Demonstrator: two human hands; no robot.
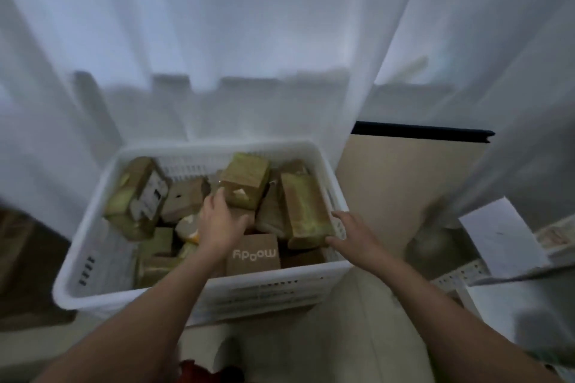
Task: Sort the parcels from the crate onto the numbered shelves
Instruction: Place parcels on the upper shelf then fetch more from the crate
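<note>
A white slatted plastic crate stands on the floor before me, filled with several brown cardboard parcels. My left hand reaches into the middle of the crate, its fingers against the lower left side of a small taped box that stands tilted on the pile. My right hand is spread near the crate's right rim, thumb and fingers at the near end of a long taped parcel. A brown box printed "moody" lies between my forearms. A large labelled parcel leans at the crate's left.
White curtains hang right behind the crate. A beige panel with a dark top edge stands to the right. Papers and a white perforated shelf part lie at the far right. Brown cardboard sits at the left.
</note>
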